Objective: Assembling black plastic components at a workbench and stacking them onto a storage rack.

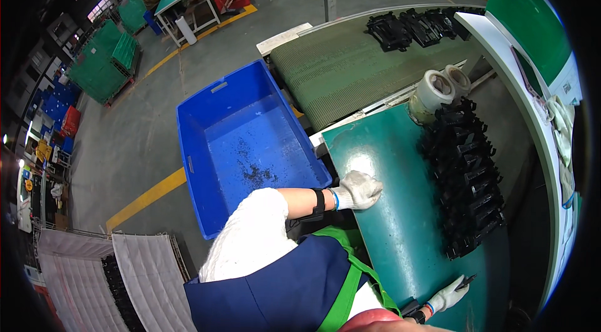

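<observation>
My left hand, in a white knitted glove, rests at the left edge of the green tabletop. Its fingers are curled into a fist, and whatever may be inside is hidden. Lower right, my right hand, also gloved, grips a small dark pointed tool whose tip sticks out past the fingers. Along the table's right side lies a long pile of black plastic parts, beyond both hands. Left of my left hand stands a large blue bin with dark scraps scattered over its bottom.
A green conveyor belt runs behind the table, carrying more black parts at its far right. Two rolls of clear film stand at the table's back corner. A white-framed panel rises at right. Grey fabric-covered racks stand lower left.
</observation>
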{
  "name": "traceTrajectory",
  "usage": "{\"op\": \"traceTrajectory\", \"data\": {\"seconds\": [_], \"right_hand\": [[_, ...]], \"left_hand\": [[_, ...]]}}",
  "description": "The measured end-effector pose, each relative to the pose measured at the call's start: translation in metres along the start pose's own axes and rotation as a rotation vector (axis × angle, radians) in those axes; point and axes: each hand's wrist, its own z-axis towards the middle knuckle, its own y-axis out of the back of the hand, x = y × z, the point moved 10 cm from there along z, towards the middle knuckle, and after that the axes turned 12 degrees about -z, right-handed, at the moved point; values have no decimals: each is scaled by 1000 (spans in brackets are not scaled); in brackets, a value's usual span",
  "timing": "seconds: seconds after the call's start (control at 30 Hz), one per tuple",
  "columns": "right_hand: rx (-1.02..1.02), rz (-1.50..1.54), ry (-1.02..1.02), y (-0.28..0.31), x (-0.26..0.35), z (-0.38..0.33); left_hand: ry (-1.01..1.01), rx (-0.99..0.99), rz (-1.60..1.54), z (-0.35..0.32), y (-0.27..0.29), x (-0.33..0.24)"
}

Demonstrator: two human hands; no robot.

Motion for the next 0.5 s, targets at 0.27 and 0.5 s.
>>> {"op": "traceTrajectory", "data": {"seconds": [0.27, 0.5], "right_hand": [[50, -14, 3, 1, 6, -1], [38, -31, 3, 3, 8, -3]], "left_hand": [[17, 23, -6, -1, -2, 2], [14, 25, -15, 0, -5, 3]]}}
